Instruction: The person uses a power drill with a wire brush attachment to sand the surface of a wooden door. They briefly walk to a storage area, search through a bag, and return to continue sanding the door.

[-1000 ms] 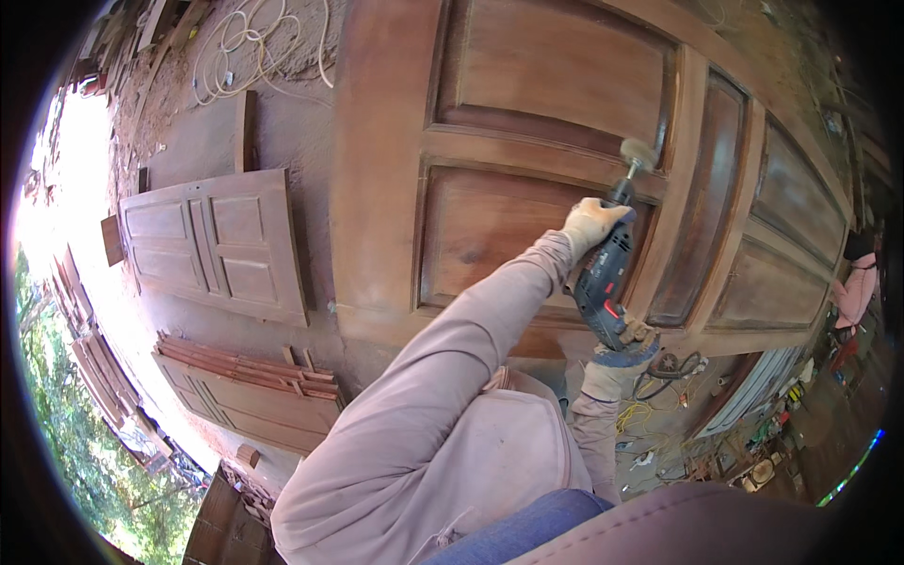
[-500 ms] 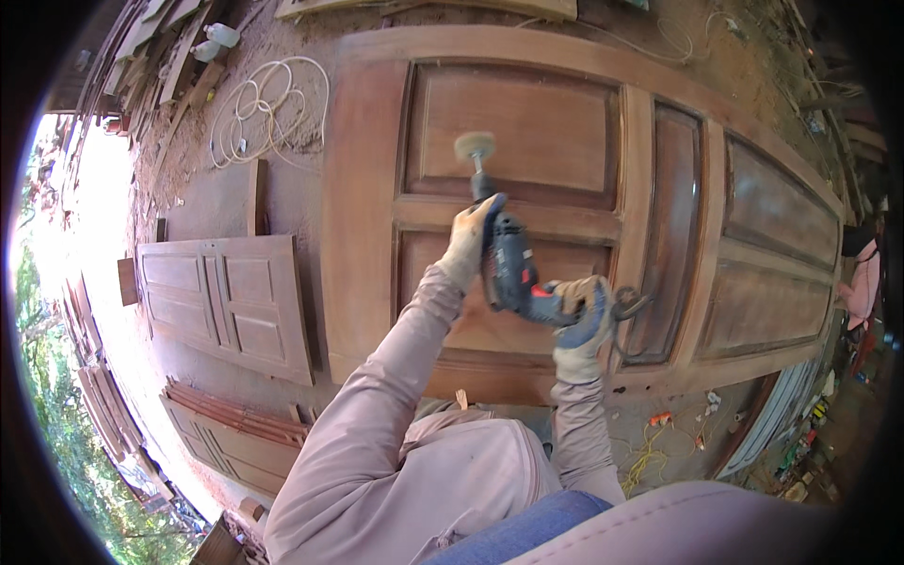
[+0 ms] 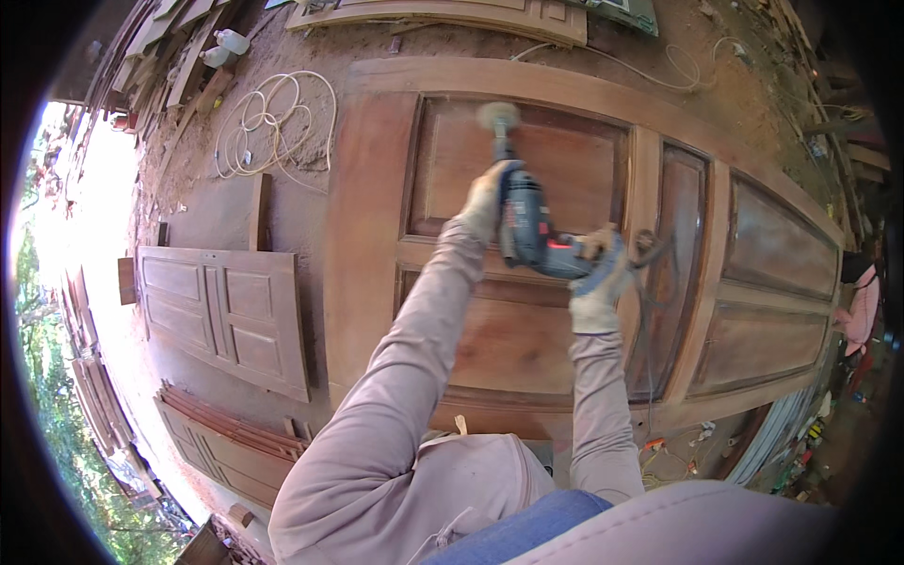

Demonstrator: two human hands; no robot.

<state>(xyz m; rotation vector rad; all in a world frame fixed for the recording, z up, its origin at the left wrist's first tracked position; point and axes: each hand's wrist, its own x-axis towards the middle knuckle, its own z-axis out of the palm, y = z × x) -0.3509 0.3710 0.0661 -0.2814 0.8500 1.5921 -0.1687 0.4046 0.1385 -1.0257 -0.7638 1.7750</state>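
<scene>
A dark blue power drill [image 3: 528, 226] with a round buffing wheel [image 3: 497, 116] at its front end is held in both my gloved hands. My left hand [image 3: 485, 198] wraps round the drill's front, just behind the chuck. Around the rear handle my right hand [image 3: 603, 271] is closed. The wheel is blurred and lies at the far edge of the upper left panel of a large brown panelled wooden door [image 3: 372, 235], which lies flat before me. From the handle a dark power cord [image 3: 646, 330] hangs down across the door's narrow middle panel.
At left a smaller panelled door [image 3: 221, 315] lies near stacked boards [image 3: 235, 438]. A coiled pale hose [image 3: 273, 122] rests on the dirt, with white plastic jugs [image 3: 231, 41] beyond it. Another wooden door [image 3: 443, 14] lies at the far side. A pink-clothed person [image 3: 857, 311] shows at far right.
Both hands and the drill have moved away from me and slightly right. The wheel has gone from inside the panel to near its far edge. The whole view has shifted a little.
</scene>
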